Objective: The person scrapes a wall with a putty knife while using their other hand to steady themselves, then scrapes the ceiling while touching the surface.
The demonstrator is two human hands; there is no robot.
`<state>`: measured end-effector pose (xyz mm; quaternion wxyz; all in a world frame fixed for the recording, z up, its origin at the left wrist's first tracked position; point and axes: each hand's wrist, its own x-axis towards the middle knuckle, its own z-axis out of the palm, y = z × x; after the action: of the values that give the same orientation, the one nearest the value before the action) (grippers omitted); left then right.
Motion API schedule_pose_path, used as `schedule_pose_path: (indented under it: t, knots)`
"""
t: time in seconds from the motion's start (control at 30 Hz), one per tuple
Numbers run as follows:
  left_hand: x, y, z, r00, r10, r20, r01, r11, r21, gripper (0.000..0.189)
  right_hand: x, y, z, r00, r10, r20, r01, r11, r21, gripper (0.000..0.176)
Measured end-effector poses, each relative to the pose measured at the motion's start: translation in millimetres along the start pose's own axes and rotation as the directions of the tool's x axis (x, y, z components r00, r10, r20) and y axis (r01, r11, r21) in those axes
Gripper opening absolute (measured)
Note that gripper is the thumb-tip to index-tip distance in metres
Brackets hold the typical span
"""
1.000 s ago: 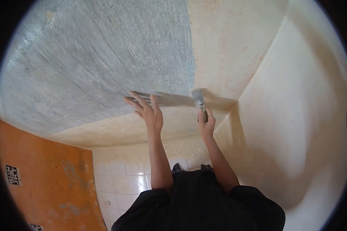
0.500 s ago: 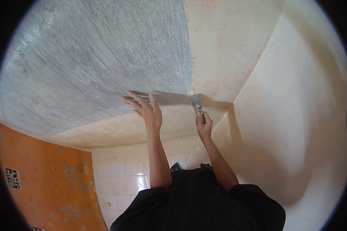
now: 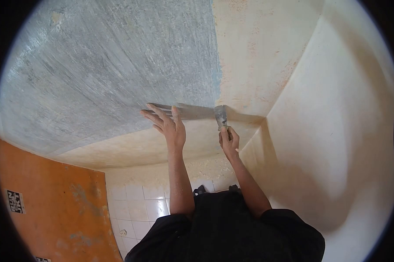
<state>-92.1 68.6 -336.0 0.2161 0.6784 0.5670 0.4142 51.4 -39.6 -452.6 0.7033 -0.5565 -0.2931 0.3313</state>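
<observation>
My left hand [image 3: 171, 126] is raised with fingers spread, its tips at the lower part of the grey-blue scraped wall patch [image 3: 131, 56]; it holds nothing. To its right, my right hand [image 3: 229, 142] grips a putty knife [image 3: 221, 115] by the handle, thumb on top. The wide, smeared metal blade points up, its edge at the wall beside the border between the grey-blue patch and the cream wall [image 3: 258, 52]. Shadows of both hands fall on the wall.
A cream side wall [image 3: 328, 131] meets the worked wall in a corner on the right. At lower left stands an orange panel [image 3: 61, 205] with peeled patches and a black-and-white sticker [image 3: 15, 201]. White tiles [image 3: 138, 209] cover the floor by my feet.
The putty knife and my right hand have shifted slightly left, and the wrist has turned a little. My left hand stays spread in nearly the same place.
</observation>
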Motion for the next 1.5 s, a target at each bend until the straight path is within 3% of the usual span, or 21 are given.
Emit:
schedule_pose_path:
  t: [0.13,0.37,0.6,0.9,1.0,1.07,1.2,1.5]
  knots:
    - [-0.3,-0.9,2.7,1.0,0.021,-0.017,-0.021,1.0,-0.002,0.092,3.5,12.0,0.4,0.995,-0.098,0.018,0.098,0.995,0.007,0.03]
    - [0.9,2.4,1.5,0.999,0.024,-0.024,-0.026,0.997,-0.07,0.089,7.1,-2.6,9.0,0.996,-0.055,0.064,0.052,0.998,0.046,0.03]
    - [-2.5,-0.7,-3.9,1.0,0.012,0.016,-0.011,1.0,-0.023,0.088,-4.1,-7.5,10.5,0.994,0.079,0.074,-0.089,0.985,0.148,0.029]
    - [-6.1,-2.6,-3.4,1.0,0.019,0.019,-0.018,0.999,-0.045,0.088,6.3,-30.2,11.7,0.998,-0.055,0.029,0.05,0.988,0.147,0.033]
    - [-0.4,0.9,-2.1,1.0,0.028,0.006,-0.027,0.998,-0.05,0.088,5.0,-12.5,7.4,0.997,-0.034,0.064,0.029,0.997,0.076,0.034]
    - [-1.9,-1.7,-2.5,1.0,0.021,0.014,-0.02,0.999,-0.032,0.088,-0.5,-15.3,7.2,0.994,0.082,0.077,-0.09,0.99,0.106,0.036]
    - [-1.7,2.6,-2.9,1.0,0.013,0.021,-0.012,0.999,-0.041,0.088,-2.6,-19.4,4.4,0.994,0.082,0.076,-0.091,0.988,0.123,0.036]
    - [-3.9,7.0,-4.8,1.0,0.002,0.029,-0.001,0.999,-0.038,0.088,13.3,-32.7,4.2,0.994,-0.066,0.092,0.061,0.996,0.06,0.035]
